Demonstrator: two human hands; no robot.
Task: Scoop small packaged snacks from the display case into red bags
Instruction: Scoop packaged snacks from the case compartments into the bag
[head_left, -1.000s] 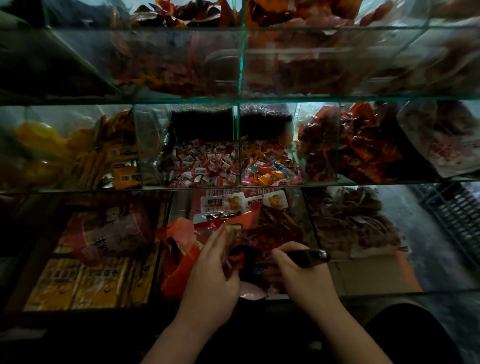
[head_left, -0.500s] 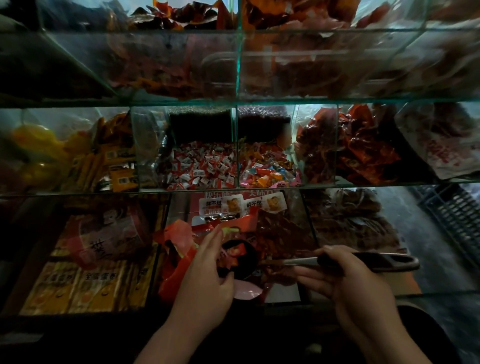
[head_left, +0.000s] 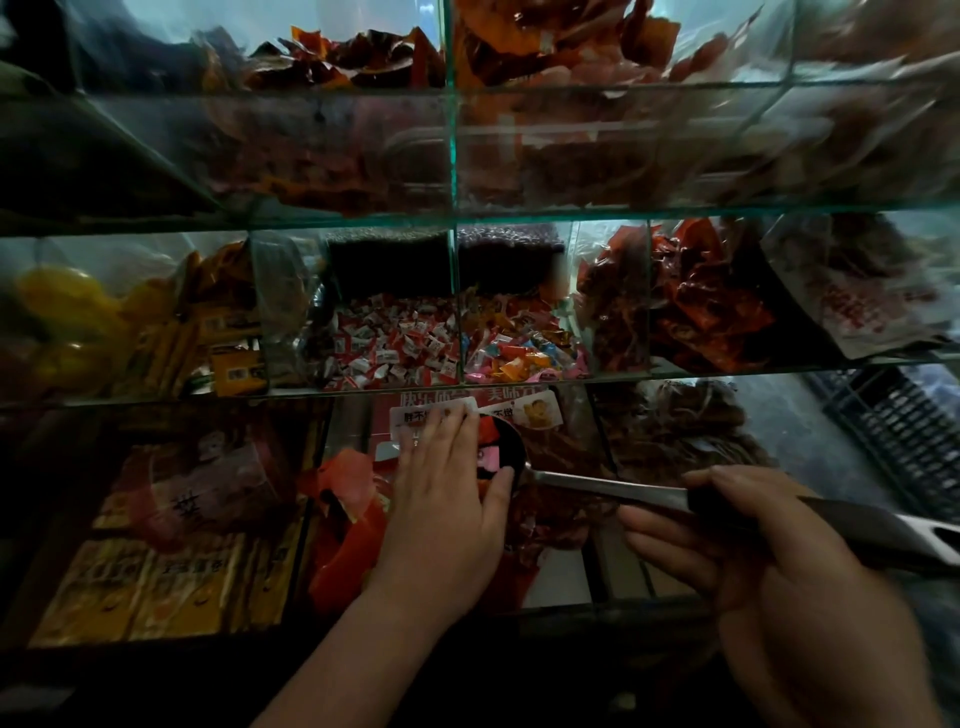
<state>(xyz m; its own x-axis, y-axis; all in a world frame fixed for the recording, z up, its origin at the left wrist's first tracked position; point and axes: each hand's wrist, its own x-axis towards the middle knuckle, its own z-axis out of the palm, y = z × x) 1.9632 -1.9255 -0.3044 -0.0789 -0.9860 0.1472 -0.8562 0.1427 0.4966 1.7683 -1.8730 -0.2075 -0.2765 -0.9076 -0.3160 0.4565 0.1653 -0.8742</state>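
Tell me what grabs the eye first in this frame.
Centre bottom, the left hand cups the bowl of a long metal scoop with a dark handle, gripped by the right hand. A crumpled red plastic bag sits just left. Above, red-and-white wrapped candies brighten the glass case's middle shelf.

scoop: dark round bowl, long metal handle running toward 4 o'clock, tilted | snacks: small red and pink packets in the bowl | red bag: crumpled, at 9 o'clock of the bowl, low in the glass case
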